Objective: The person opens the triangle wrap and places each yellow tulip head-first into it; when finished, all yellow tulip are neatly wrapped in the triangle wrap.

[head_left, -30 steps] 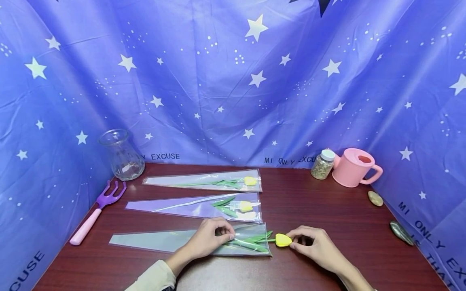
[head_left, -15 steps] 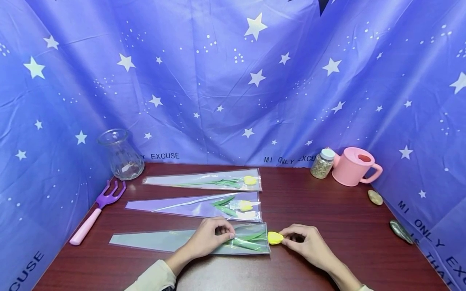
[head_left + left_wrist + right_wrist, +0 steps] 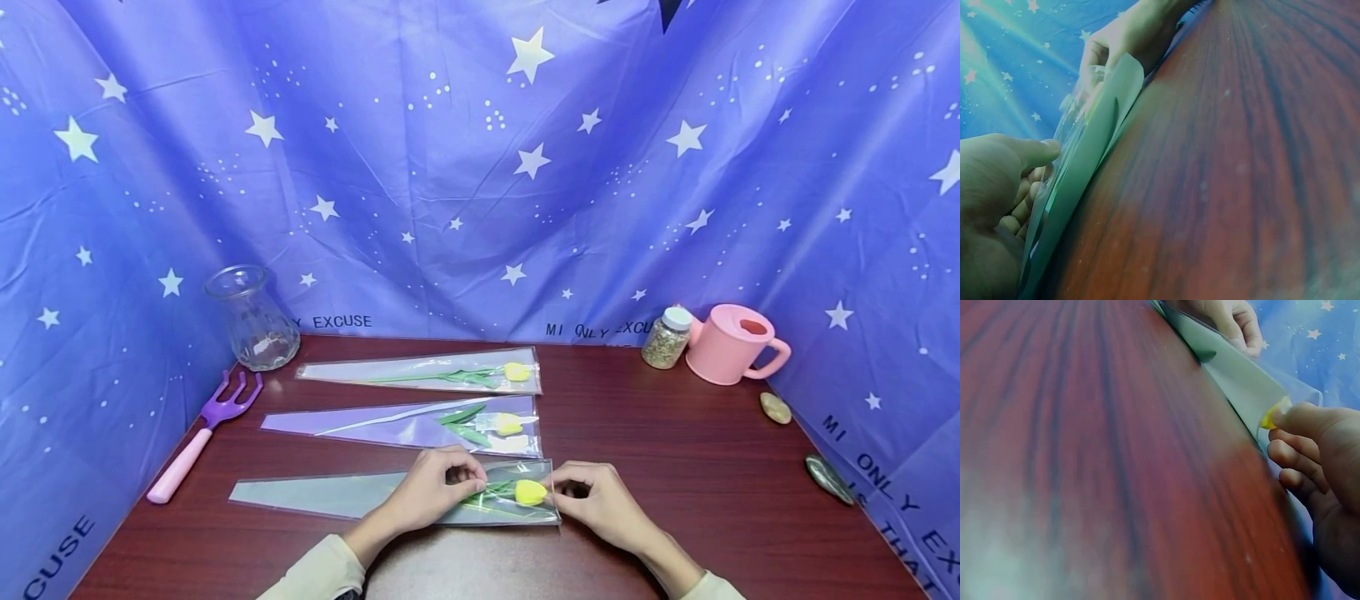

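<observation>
From the head view I see the whole clear sleeve (image 3: pixel 390 497) lying left to right on the surface (image 3: pixel 675 467), narrow tip left, mouth right; my wrist views show only its edge. The tulip (image 3: pixel 529 492) lies inside, yellow bloom toward the right. My left hand (image 3: pixel 438 489) pinches the sleeve's upper layer. My right hand (image 3: pixel 596 504) pinches the bloom at the mouth.
</observation>
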`<act>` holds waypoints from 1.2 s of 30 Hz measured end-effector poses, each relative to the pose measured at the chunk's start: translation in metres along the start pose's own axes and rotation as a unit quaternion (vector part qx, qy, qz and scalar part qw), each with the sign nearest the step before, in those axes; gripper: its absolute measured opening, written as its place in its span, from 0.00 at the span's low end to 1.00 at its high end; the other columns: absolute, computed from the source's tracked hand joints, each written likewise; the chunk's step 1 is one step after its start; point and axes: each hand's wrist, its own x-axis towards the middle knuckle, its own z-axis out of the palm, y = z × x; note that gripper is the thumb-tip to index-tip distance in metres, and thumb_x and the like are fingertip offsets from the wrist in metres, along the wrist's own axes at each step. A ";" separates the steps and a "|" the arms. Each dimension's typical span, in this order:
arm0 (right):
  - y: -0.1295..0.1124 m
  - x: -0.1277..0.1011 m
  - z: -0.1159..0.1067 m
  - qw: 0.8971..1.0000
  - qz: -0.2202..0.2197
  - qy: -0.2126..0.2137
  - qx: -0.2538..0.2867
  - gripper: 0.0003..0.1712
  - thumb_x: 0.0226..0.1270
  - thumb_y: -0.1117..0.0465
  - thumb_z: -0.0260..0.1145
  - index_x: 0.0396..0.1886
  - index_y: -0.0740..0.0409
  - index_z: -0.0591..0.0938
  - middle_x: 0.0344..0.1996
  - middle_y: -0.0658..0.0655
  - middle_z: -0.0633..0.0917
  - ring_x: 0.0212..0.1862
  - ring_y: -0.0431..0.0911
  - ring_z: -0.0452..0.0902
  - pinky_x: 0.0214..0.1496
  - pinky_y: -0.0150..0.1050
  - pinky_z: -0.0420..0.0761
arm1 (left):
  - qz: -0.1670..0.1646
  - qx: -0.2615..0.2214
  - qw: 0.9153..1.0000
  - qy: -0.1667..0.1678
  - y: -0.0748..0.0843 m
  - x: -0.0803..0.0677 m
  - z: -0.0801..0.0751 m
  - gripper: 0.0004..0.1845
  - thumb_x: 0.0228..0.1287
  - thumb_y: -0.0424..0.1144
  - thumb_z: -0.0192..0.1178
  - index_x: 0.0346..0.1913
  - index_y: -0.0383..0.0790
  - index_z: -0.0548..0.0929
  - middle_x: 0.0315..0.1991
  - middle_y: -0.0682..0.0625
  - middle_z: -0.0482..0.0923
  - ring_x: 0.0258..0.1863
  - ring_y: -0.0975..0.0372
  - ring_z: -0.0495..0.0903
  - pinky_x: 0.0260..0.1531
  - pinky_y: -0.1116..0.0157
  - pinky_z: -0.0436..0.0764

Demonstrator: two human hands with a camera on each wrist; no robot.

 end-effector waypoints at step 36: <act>-0.009 0.016 -0.105 0.981 0.044 0.061 -0.182 0.09 0.67 0.63 0.73 0.42 0.45 0.90 0.37 0.45 0.92 0.42 0.30 0.84 0.47 0.22 0.78 | 0.051 0.121 0.988 0.079 0.032 0.008 -0.073 0.06 0.66 0.40 0.70 0.43 0.49 0.90 0.40 0.61 0.86 0.38 0.69 0.80 0.47 0.55 0.84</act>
